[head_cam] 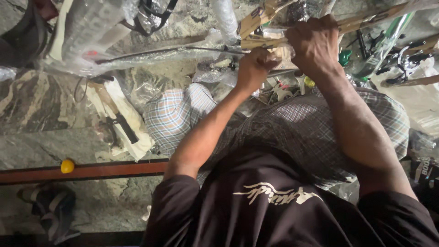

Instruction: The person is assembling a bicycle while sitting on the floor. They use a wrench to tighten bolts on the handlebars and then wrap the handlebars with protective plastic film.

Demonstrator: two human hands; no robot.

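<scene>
L hand [254, 68]: fist closed round cardboard-wrapped bar [274, 40], gripping from below.
R hand [315, 43]: fingers curled shut over same bar, just beside L.
Bar: top centre, long axis approx left-right, rising to right; lies above both fists.
Nearer: equal, both on it.
Nearby: plastic wrap [105, 41], yellow ball [67, 166] on floor.

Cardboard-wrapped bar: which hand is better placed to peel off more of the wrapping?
Probably the left hand. It is fisted at the end of the cardboard wrap, while the right hand clamps over the cardboard-wrapped bar, steadying it.
</scene>
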